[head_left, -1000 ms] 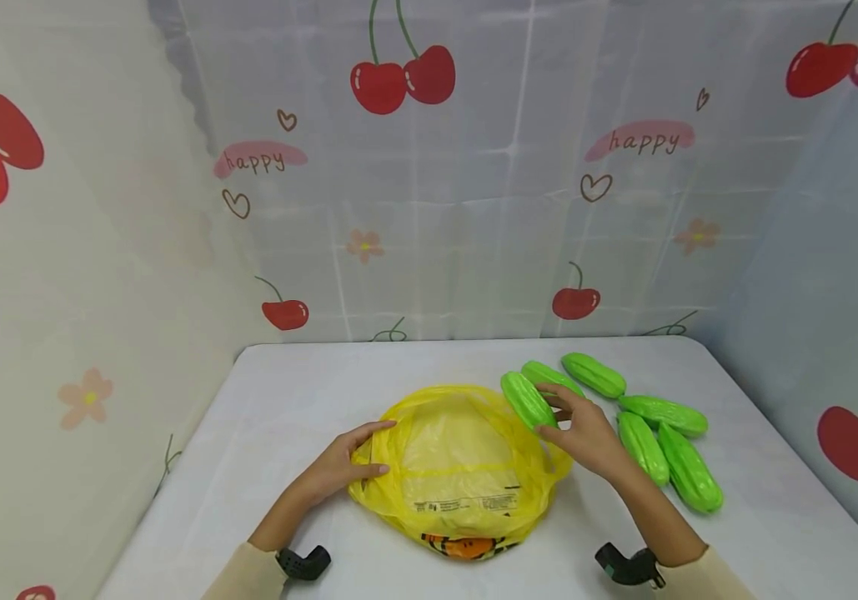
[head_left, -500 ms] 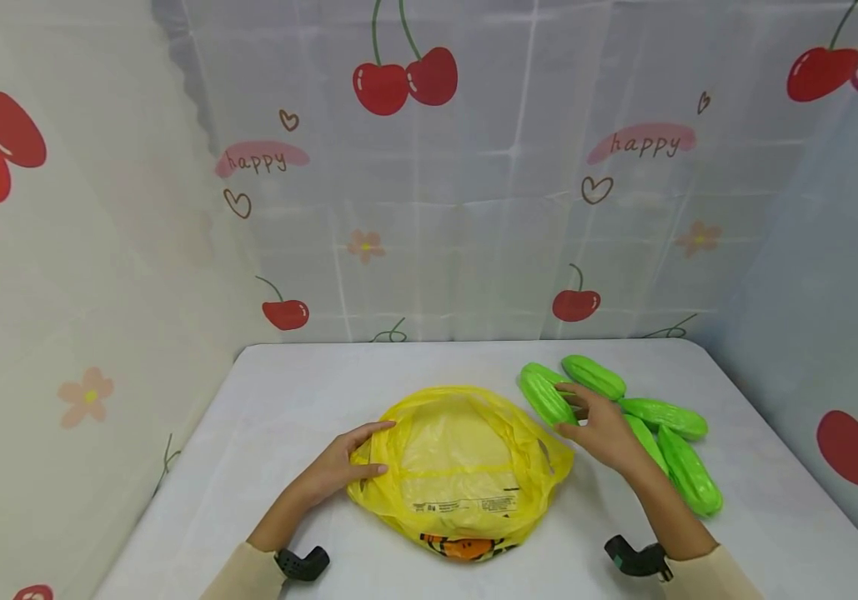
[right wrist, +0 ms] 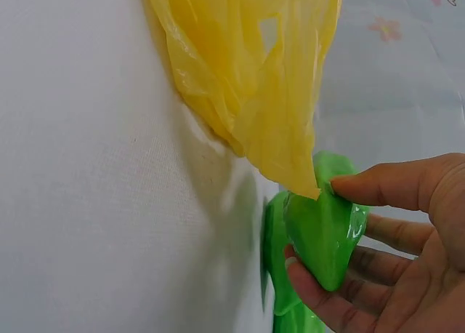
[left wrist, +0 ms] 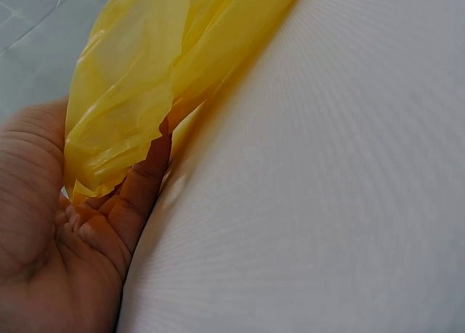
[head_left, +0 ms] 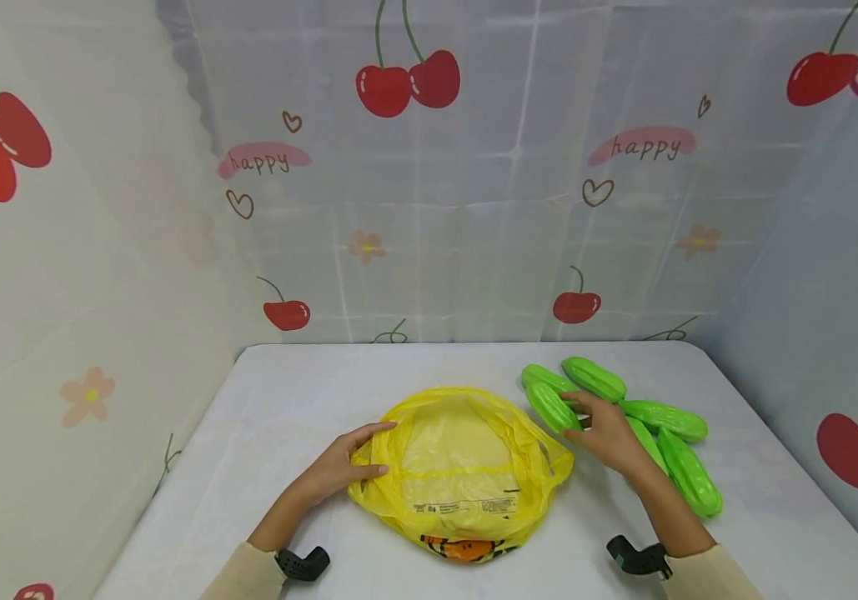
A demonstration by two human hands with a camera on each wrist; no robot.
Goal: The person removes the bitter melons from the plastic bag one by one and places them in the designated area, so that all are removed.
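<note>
A yellow plastic bag point(head_left: 459, 450) lies on the white table with its mouth spread wide and an orange print at its front. My left hand point(head_left: 337, 467) holds the bag's left edge, thumb on one side and fingers behind it; the left wrist view shows the thin film point(left wrist: 138, 86) between them. My right hand point(head_left: 604, 429) pinches a bright green, ribbed cucumber point(head_left: 551, 407) between thumb and fingers, just right of the bag. In the right wrist view the bag's handle point(right wrist: 287, 144) hangs in front of part of this cucumber point(right wrist: 327, 238).
Several more green cucumbers lie at the right: one point(head_left: 541, 375) behind the held one, another point(head_left: 594, 377) at the back, and others point(head_left: 689, 471) beside my right forearm. A cherry-printed curtain point(head_left: 444, 208) stands behind the white table point(head_left: 308, 375).
My right hand has drawn the cucumber rightward, away from the bag's right rim, and a little lower in the head view. My left hand stays on the bag's left edge.
</note>
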